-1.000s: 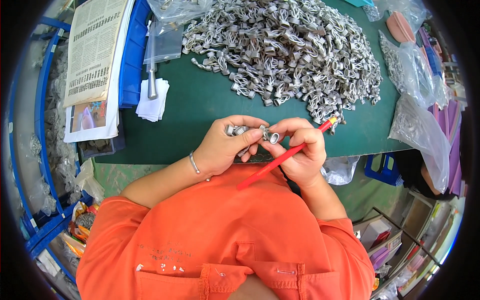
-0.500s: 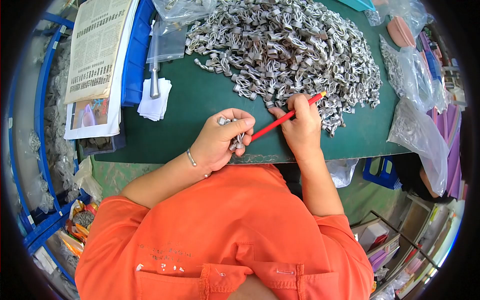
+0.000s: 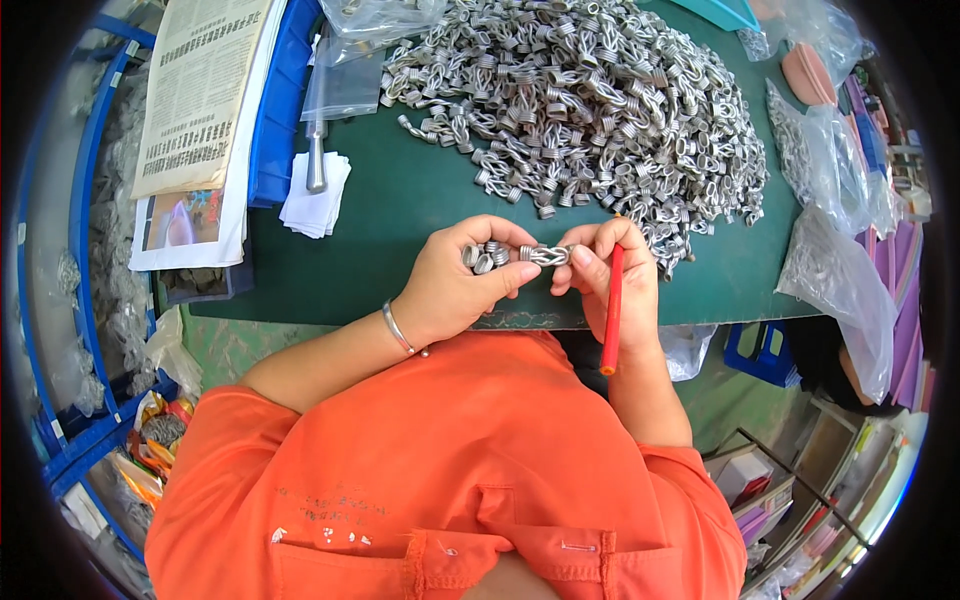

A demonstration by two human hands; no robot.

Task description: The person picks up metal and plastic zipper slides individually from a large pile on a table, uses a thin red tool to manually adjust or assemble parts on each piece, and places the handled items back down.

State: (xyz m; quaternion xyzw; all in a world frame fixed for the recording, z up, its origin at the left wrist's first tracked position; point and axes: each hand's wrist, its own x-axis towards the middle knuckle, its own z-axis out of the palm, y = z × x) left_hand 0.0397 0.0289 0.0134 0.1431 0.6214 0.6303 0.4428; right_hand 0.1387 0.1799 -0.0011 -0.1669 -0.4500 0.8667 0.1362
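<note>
A silver braided metal piece with ringed ends is stretched between my two hands near the table's front edge. My left hand pinches one end of it and keeps several more metal pieces curled in its fingers. At the other end, thumb and fingertips of my right hand grip the piece. A red pencil is tucked in that same hand, pointing down toward me. Beyond both hands spreads a big heap of the same metal pieces.
The green table bears the heap. At left lie a newspaper, a blue bin, white paper slips and a metal-handled tool. Plastic bags and a pink container stand at right.
My right hand has come back from the heap's edge with a metal piece and met my left hand. The red pencil has swung from slanting across to pointing toward me.
</note>
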